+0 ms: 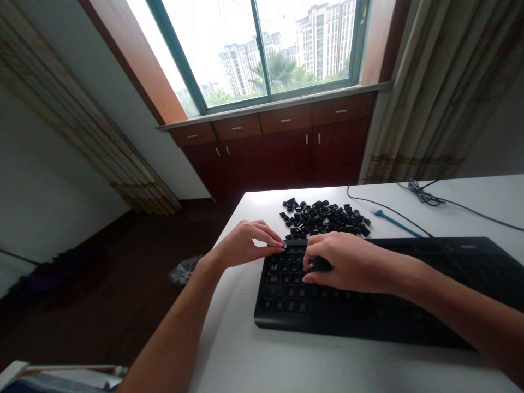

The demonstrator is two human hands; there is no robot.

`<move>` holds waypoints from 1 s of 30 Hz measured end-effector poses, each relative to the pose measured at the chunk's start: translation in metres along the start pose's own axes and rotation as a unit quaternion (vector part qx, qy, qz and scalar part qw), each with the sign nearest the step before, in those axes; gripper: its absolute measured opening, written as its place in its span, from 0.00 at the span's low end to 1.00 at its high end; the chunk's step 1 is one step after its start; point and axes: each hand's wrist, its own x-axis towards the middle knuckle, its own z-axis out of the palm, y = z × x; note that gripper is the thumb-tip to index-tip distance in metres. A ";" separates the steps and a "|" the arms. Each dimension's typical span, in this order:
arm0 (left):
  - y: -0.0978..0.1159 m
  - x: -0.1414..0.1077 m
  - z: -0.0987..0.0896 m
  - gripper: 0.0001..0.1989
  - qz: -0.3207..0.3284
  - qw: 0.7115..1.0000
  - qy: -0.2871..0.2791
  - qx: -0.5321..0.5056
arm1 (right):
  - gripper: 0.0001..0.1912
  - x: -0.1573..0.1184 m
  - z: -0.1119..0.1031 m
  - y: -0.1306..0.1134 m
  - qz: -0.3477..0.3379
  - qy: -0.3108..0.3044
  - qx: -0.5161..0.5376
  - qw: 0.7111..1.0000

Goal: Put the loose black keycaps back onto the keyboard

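Observation:
A black keyboard (327, 319) lies on the white table, with bare key sockets showing at its left end. At its upper left corner my left hand (254, 240) pinches a small keycap (284, 246) between thumb and fingertips. My right hand (344, 262) is over the keyboard's left part, its fingers curled round a black piece (319, 264) with a small metallic bit at the tip; its exact kind is unclear. Behind the keyboard is a loose pile of black keycaps (323, 217).
A blue stick-like tool (396, 222) lies right of the pile. A black cable (428, 195) runs along the back of the white table (266, 349). Red cabinets (286, 158) stand beyond, and a clear plastic bag (184, 271) is on the floor at left.

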 end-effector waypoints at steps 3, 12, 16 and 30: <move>-0.001 0.000 0.000 0.06 0.007 1.000 0.000 0.008 | 0.10 0.001 -0.001 -0.001 0.000 -0.005 0.002 1.000; 0.002 -0.002 -0.001 0.10 -0.016 1.000 0.014 -0.018 | 0.14 0.001 -0.004 -0.004 0.018 0.008 0.033 0.999; -0.003 0.000 0.002 0.11 -0.043 0.994 0.096 0.028 | 0.20 0.006 -0.003 -0.008 0.024 0.152 0.129 0.980; -0.020 -0.003 0.008 0.13 -0.109 0.929 0.251 0.249 | 0.23 0.108 0.008 -0.039 0.001 0.296 0.572 0.765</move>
